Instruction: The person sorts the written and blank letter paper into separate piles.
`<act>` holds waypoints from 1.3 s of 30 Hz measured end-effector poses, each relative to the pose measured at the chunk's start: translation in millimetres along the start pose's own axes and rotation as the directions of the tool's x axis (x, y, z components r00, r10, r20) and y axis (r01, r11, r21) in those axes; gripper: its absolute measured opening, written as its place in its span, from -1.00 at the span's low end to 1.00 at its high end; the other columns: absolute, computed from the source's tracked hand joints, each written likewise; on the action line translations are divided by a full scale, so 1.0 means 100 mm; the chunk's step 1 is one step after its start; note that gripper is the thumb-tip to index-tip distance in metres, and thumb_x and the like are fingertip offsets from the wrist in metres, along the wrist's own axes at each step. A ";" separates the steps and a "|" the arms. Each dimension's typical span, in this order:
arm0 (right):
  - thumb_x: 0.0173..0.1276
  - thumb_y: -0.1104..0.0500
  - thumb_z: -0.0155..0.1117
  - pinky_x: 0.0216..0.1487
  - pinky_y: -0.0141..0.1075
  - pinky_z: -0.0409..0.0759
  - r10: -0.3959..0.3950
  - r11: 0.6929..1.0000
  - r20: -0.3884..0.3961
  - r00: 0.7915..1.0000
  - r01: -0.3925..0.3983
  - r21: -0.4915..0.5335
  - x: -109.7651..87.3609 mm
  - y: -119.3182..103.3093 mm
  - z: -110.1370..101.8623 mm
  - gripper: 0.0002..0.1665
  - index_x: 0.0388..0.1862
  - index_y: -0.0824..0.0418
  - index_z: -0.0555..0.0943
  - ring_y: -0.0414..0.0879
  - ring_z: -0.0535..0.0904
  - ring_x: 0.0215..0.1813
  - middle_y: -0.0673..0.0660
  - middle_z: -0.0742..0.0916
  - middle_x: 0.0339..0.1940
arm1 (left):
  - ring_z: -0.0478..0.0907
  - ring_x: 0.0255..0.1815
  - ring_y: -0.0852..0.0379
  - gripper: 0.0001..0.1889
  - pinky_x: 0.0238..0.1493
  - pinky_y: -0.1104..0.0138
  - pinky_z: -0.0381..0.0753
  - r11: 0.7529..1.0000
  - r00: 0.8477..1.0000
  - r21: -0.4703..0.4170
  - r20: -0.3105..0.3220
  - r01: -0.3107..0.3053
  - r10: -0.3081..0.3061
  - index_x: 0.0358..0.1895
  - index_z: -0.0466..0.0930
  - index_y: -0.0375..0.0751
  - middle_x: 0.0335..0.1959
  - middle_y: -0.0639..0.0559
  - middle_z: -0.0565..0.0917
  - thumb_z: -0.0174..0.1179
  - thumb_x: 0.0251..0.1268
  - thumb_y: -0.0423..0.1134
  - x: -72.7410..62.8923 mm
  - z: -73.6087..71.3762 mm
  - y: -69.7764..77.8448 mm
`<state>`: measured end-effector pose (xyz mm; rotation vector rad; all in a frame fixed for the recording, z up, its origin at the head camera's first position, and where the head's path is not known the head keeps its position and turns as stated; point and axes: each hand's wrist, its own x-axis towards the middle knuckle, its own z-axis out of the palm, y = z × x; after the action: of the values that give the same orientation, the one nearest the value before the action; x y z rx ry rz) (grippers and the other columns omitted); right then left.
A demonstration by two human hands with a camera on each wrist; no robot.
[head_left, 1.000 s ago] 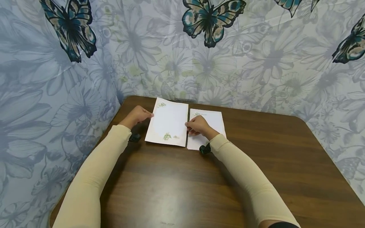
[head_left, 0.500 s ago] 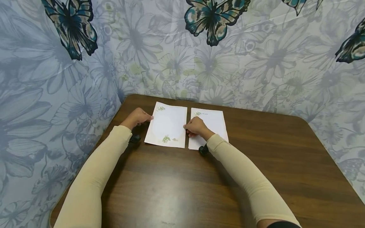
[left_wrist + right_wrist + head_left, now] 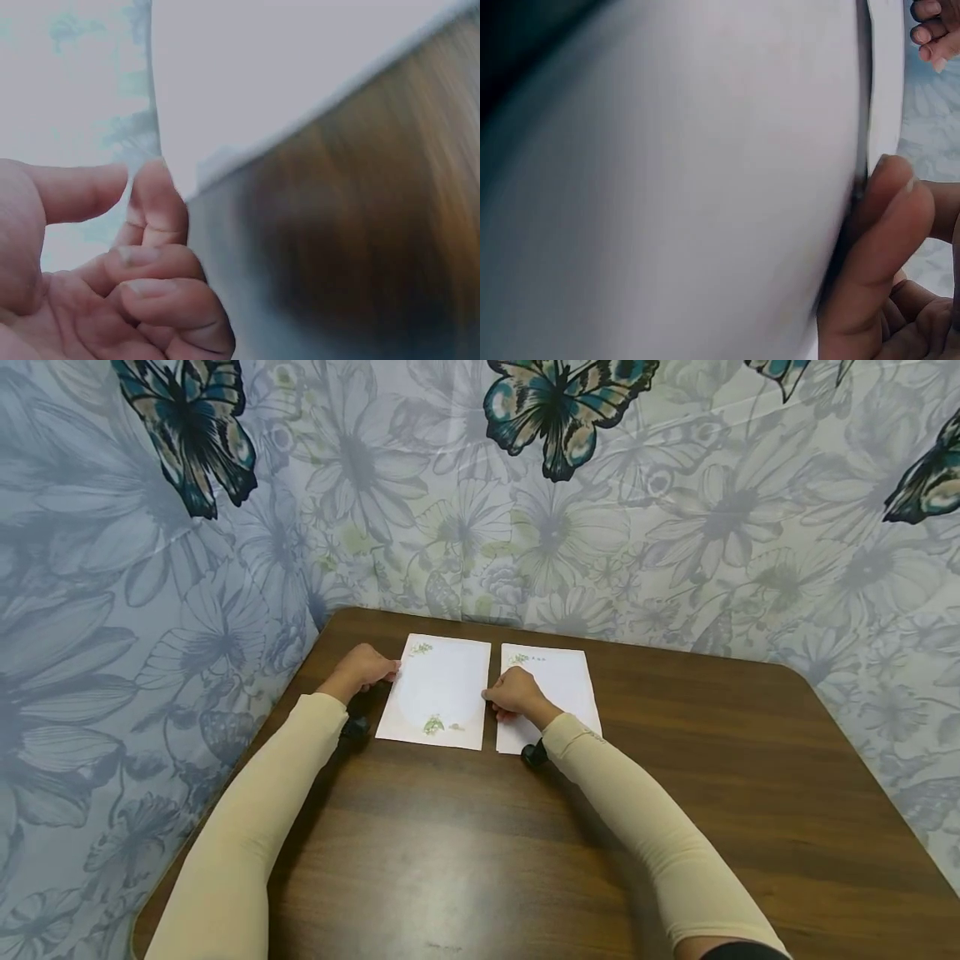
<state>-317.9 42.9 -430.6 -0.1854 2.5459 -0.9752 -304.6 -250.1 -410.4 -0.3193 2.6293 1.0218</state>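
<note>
A white sheet of paper with small green plant prints at its top left and bottom lies on the table's far part. At its left edge is my left hand; the left wrist view shows a small gap between thumb and index, with the index fingertip overlapping the sheet's edge. My right hand pinches the sheet's right edge with its fingertips. Under that hand is a second, similar printed sheet, partly hidden. In the right wrist view, the fingers bend close beside a blurred white paper surface.
The brown wooden table has rounded corners. Behind it and to its left hangs a pale floral cloth with butterflies. A dark wrist camera sits under the right wrist, over the second sheet's near edge.
The left sheet has come down flat and shifted slightly left and nearer, widening the gap to the second sheet. Both hands have moved slightly left with it.
</note>
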 end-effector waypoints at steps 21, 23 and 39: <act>0.46 -0.02 0.17 -0.35 -0.32 0.77 0.173 0.976 -0.148 0.974 -0.149 0.161 -0.54 1.06 -1.01 -0.50 0.09 0.38 0.64 -0.08 0.72 -0.30 0.30 0.73 -0.03 | 0.74 -0.33 0.06 -0.55 -0.35 0.36 0.75 0.972 0.941 -0.219 0.305 -0.082 0.148 0.06 0.61 -0.43 0.02 -0.25 0.71 -0.01 0.54 -0.06 -0.04 0.95 1.22; 0.49 -0.02 0.13 -0.31 -0.30 0.78 0.197 0.968 -0.147 0.969 -0.170 0.183 -0.61 1.17 -1.09 -0.46 0.16 0.42 0.59 0.01 0.73 -0.18 0.36 0.69 0.08 | 0.74 -0.33 0.05 -0.56 -0.32 0.34 0.76 0.971 0.938 -0.229 0.315 -0.071 0.143 0.06 0.60 -0.43 0.04 -0.26 0.70 -0.01 0.54 -0.06 -0.04 0.99 1.29; 0.46 -0.05 0.12 -0.58 -0.35 0.69 0.134 0.988 -0.315 0.940 -0.153 -0.036 -0.58 1.10 -1.10 -0.48 -0.49 0.29 0.74 -0.09 0.65 -0.56 0.17 0.74 -0.51 | 0.73 -0.06 -0.08 -0.53 -0.18 0.29 0.79 0.972 0.929 -0.230 0.348 -0.048 0.128 0.12 0.56 -0.43 0.08 -0.23 0.69 -0.01 0.53 -0.04 -0.05 1.02 1.35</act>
<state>-309.2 207.4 -410.9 0.1497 2.8286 -0.9350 -321.4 -82.2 -396.8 -0.0500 2.2234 1.2679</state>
